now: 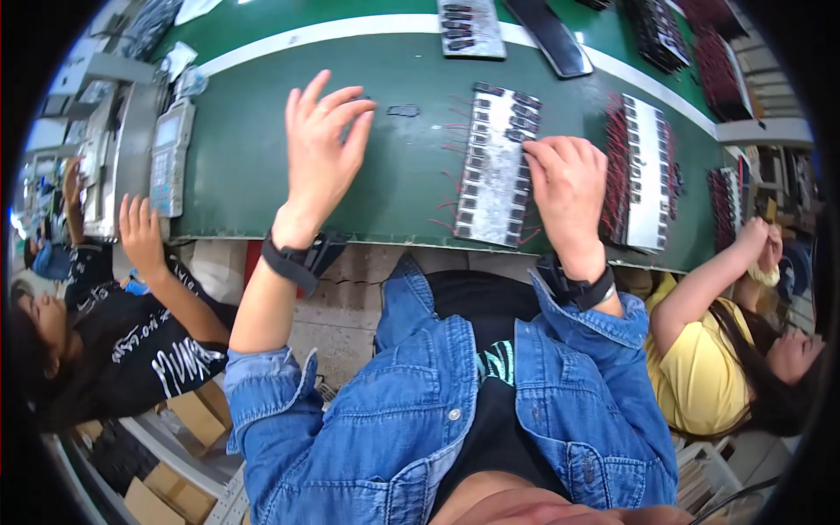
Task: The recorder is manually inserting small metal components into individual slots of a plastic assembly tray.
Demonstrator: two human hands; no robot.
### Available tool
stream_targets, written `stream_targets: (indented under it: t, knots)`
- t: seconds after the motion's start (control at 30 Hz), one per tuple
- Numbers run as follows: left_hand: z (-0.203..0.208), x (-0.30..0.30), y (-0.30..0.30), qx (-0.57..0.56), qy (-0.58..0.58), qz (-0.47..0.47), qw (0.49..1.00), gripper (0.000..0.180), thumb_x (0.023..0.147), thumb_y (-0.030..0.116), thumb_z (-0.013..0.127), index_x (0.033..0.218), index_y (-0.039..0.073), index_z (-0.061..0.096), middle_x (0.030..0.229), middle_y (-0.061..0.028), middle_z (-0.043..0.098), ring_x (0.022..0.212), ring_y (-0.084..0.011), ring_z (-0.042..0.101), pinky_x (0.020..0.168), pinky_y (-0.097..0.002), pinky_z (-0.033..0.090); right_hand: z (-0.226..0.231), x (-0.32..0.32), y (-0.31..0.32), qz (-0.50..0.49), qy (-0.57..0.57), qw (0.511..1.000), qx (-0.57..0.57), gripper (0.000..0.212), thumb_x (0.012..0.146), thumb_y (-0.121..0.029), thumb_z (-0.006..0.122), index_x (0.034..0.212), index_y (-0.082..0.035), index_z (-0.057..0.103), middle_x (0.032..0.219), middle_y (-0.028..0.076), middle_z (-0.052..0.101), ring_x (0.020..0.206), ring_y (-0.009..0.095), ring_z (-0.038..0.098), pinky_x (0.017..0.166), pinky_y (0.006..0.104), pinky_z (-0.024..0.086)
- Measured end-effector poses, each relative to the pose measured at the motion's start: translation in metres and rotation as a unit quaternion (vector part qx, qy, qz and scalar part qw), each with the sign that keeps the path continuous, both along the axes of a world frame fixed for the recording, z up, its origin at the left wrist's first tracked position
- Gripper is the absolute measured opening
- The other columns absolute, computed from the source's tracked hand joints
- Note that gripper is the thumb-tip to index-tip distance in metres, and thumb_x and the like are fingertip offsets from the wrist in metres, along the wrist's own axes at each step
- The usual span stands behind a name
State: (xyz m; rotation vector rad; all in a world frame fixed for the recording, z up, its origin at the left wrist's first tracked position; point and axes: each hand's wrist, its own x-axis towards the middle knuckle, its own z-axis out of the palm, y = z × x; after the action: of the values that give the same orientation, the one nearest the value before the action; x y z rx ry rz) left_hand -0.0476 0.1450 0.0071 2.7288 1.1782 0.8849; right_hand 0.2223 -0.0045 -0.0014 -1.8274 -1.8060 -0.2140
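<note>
Your left hand hovers flat and open-fingered over the green belt at upper centre, touching nothing. Just right of it lies a small dark loop. Your right hand presses its curled fingertips on the right edge of a grey tray of small dark parts with red leads. Another such tray sits further right. A grey handset lies at upper left.

The one camera sits on my head and looks steeply down, close over my lap and the near edge of the green bench; its fisheye bends that edge.
</note>
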Motion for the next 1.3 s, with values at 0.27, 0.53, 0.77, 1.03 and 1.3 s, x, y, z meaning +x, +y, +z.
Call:
stream_targets:
  t: [0.27, 0.53, 0.77, 1.03, 1.3]
  knots:
    - [-0.004, 0.022, 0.007, -0.035, 0.040, -0.065, 0.997, 0.013, 0.087, 0.013, 0.069, 0.097, 0.009, 0.074, 0.102, -0.0056, 0.070, 0.109, -0.0272, 0.060, 0.096, -0.0407, 0.048, 0.007, 0.003, -0.002, -0.016, -0.042, 0.999, -0.026, 0.012, 0.082, -0.009, 0.070, 0.094, -0.010, 0.070, 0.092, 0.004, 0.066, 0.096, 0.025, 0.060, 0.089, 0.0383, 0.042]
    - [-0.001, 0.043, 0.021, -0.052, 0.073, -0.113, 0.990, 0.012, 0.082, 0.008, 0.071, 0.093, 0.007, 0.074, 0.095, -0.0072, 0.068, 0.099, -0.0255, 0.060, 0.082, -0.0368, 0.052, 0.003, 0.002, 0.006, -0.026, -0.022, 0.998, -0.054, 0.013, 0.082, -0.010, 0.070, 0.095, -0.010, 0.068, 0.089, 0.005, 0.065, 0.093, 0.025, 0.060, 0.087, 0.0383, 0.042]
    - [0.009, 0.045, 0.000, -0.131, 0.020, -0.065, 0.989, 0.018, 0.086, 0.006, 0.068, 0.104, 0.006, 0.070, 0.094, -0.0079, 0.069, 0.087, -0.0228, 0.066, 0.075, -0.0357, 0.054, 0.012, 0.010, 0.008, -0.008, 0.048, 0.991, -0.128, 0.015, 0.080, -0.007, 0.071, 0.094, -0.009, 0.066, 0.089, 0.006, 0.064, 0.092, 0.027, 0.059, 0.086, 0.0389, 0.042]
    - [0.013, 0.067, -0.057, -0.513, -0.431, -0.032, 0.742, 0.019, 0.098, 0.009, 0.061, 0.113, -0.002, 0.064, 0.100, -0.0107, 0.072, 0.083, -0.0142, 0.072, 0.071, -0.0253, 0.059, 0.029, -0.011, -0.009, 0.038, 0.351, 0.935, -0.039, 0.015, 0.085, 0.001, 0.070, 0.100, -0.003, 0.066, 0.096, 0.005, 0.065, 0.096, 0.016, 0.064, 0.085, 0.0285, 0.049]
    - [0.003, 0.092, -0.090, -0.550, -0.478, -0.060, 0.683, 0.025, 0.101, 0.013, 0.057, 0.117, -0.006, 0.062, 0.100, -0.0130, 0.070, 0.089, -0.0173, 0.071, 0.077, -0.0281, 0.061, 0.023, -0.033, -0.001, 0.049, 0.498, 0.865, -0.047, 0.014, 0.089, 0.001, 0.068, 0.103, 0.000, 0.068, 0.098, 0.004, 0.067, 0.089, 0.009, 0.063, 0.078, 0.0217, 0.050]
